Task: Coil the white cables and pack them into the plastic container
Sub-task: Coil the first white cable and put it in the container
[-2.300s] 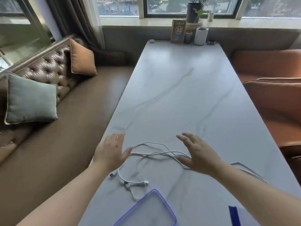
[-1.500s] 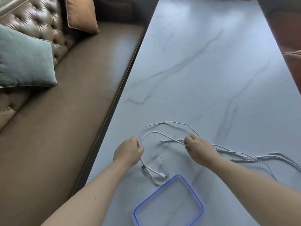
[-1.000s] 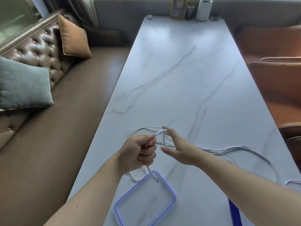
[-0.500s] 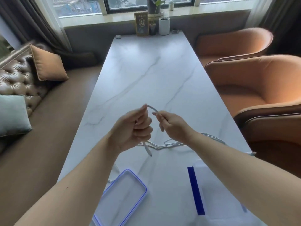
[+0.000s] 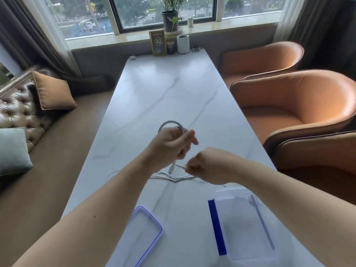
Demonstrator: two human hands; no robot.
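The left hand is raised above the middle of the long pale marble-patterned table, its fingers closed around the thin white cable, which arches out of the fist in a small first loop toward twelve o'clock while a short plug end dangles from the fist toward six o'clock; the right hand, just at four o'clock of the left and lower, pinches the same cable between its fingertips near the table surface, feeding the next stretch; the rest of the white cables lie slack and uncoiled on the marble under both hands, trailing toward nine o'clock and out of sight behind the right forearm; the clear rectangular plastic container with a dark blue clip stands at five o'clock of the hands, near the table's edge, seemingly without any coil in it, though a pale strip shows through or inside it and cannot be made out; its clear lid with a blue rim lies apart at seven o'clock; the step in hand appears to be the very start of coiling, one turn formed; the next move likely calls for the right hand to draw slack up and lay another loop of like size into the left fist, keeping the turns from slipping.
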